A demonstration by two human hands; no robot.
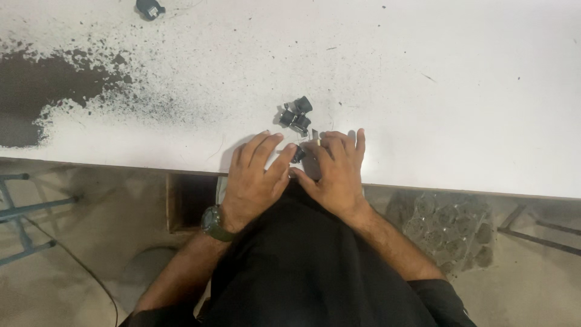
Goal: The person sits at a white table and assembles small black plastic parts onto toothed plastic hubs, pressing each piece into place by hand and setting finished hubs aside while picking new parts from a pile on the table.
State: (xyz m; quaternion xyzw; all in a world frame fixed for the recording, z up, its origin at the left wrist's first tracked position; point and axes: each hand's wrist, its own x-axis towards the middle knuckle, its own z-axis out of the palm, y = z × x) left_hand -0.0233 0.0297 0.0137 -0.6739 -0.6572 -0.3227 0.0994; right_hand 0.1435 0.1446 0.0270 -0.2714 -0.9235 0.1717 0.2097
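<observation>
Looking down from the head camera, I start at the left: the white worktop [460, 91] carries a wide dark stain of black powder [42, 85] on its far left, thinning into fine speckle toward the middle, and a small dark fitting [149, 8] lies alone near the far edge.

Coming rightward, my left hand [254, 175] lies palm-down at the near edge, a dark green wristwatch [213, 222] on its wrist. Its fingers are spread loosely and slant up and to the right; the forefinger and thumb close toward a small black part [298, 155]. That part sits in the narrow gap between the two hands, just inside the worktop's near edge, and both hands touch it. It is too hidden for me to judge its long axis.

My right hand [338, 172] mirrors the left, fingers slanting up and to the left, the thumb side meeting the same black part from the right. Something small and pale shows at its fingertips, too tiny to name. So the grip on each side is a light fingertip pinch on the one shared part, neither fist clenched.

Just beyond the fingertips, away from me, a small cluster of black parts [295, 115] lies loose and apart from both hands. It lies straight ahead of the pinched part, slightly nearer the right hand's fingertips than the left's.

Farther right the worktop shows only scattered specks.
</observation>
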